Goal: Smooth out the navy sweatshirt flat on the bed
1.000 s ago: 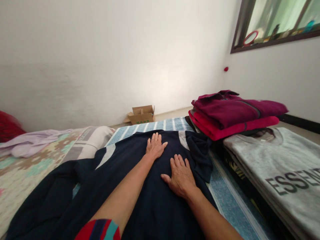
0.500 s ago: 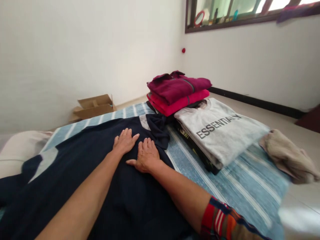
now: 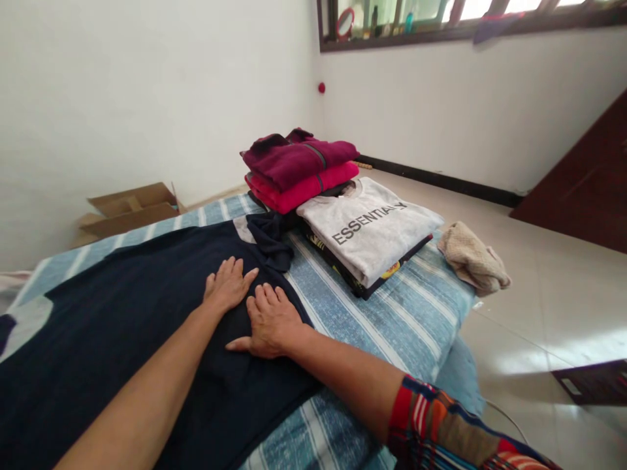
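Note:
A dark navy shirt (image 3: 122,313) with grey shoulder patches lies spread flat on a blue striped bed cover (image 3: 392,313). My left hand (image 3: 226,285) rests palm down on the shirt, fingers apart. My right hand (image 3: 269,321) lies flat beside it, near the shirt's right edge, fingers spread. Neither hand holds anything. One sleeve of the shirt (image 3: 269,240) is bunched up just beyond my hands.
A folded grey "ESSENTIALS" shirt (image 3: 367,225) tops a stack to the right. Folded maroon and red garments (image 3: 296,166) are stacked behind it. A beige cloth (image 3: 473,261) hangs at the bed's corner. A cardboard box (image 3: 130,207) sits by the wall; tiled floor lies right.
The view has swung to the right, showing the floor and bed corner. My hands have drawn closer together on the navy shirt and slid toward me.

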`<state>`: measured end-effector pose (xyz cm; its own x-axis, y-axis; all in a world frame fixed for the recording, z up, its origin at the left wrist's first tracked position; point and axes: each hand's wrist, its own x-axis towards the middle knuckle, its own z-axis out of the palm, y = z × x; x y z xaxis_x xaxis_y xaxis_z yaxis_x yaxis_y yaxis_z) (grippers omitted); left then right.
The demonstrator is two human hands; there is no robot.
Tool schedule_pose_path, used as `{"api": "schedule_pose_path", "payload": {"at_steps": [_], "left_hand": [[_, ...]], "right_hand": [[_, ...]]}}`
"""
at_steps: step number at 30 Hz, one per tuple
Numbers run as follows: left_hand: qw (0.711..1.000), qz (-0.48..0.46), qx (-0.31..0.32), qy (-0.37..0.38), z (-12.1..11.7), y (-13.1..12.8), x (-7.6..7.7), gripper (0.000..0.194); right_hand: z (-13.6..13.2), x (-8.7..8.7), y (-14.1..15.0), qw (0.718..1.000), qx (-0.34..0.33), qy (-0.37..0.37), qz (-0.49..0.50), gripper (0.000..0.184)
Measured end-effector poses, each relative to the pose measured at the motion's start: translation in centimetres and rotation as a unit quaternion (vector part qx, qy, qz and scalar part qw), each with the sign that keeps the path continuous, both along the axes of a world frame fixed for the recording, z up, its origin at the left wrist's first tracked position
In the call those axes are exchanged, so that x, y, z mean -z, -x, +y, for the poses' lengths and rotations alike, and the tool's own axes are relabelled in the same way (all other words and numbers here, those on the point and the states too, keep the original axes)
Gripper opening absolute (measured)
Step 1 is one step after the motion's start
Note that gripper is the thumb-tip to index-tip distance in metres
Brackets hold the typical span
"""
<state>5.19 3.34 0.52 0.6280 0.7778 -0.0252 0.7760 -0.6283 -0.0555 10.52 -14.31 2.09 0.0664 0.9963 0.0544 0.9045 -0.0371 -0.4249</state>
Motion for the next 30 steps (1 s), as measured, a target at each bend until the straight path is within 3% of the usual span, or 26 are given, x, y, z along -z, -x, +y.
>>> {"api": "schedule_pose_path", "payload": {"at_steps": [3,6,13,19,26,30], "left_hand": [[0.999,0.0,-0.043,0.026,-1.7,-0.1,-0.9,0.066],[0.999,0.002,-0.029,0.022,-3.1,0.0,-1.5,0.065],[0.999,0.012,-0.003,0.035,-6.8,1.1,-0.8,0.065],[1.0,0.015,0.009,0.015,-8.0,2.5,-1.0,0.063],[0.999,0.034,0.001,0.01,-9.4,3.5,-0.2,0.062],[0.999,0.037,0.006,0.024,-9.8,3.7,-0.9,0.062]], "right_hand": [[-0.6,0.5,-0.4,1.0,-0.002,-0.006,0.01,0.094],[-1.4,0.2,-0.4,0.999,0.019,-0.017,0.026,0.096],[-3.0,0.7,-0.4,0.999,0.027,-0.027,0.009,0.094],[-3.3,0.8,-0.5,0.999,0.035,-0.016,-0.005,0.094],[-3.6,1.0,-0.5,0.999,0.026,-0.013,-0.012,0.094],[-3.6,1.0,-0.5,1.0,0.026,-0.004,-0.012,0.094]]}}
